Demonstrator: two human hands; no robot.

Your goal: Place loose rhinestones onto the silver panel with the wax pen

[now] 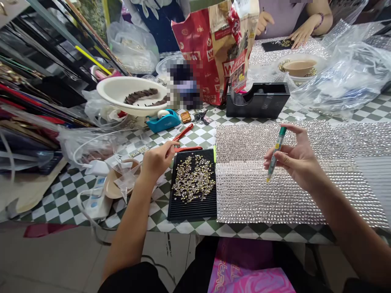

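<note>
green-topped pen (275,155) (tip down) in right fingers (296,129); loose gems (194,180) on black tray (192,213).

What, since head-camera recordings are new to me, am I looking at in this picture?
No machine here: these are a person's bare hands, seen from a camera worn on their head. The right hand holds a green-ended pen above a rhinestone-covered sheet. The left hand is by a red-handled tool; its grip is unclear. Nearby, a black ridged tray bears loose rhinestones. Beneath lies a checkered tablecloth. Across the table, another person's hands show.
</note>
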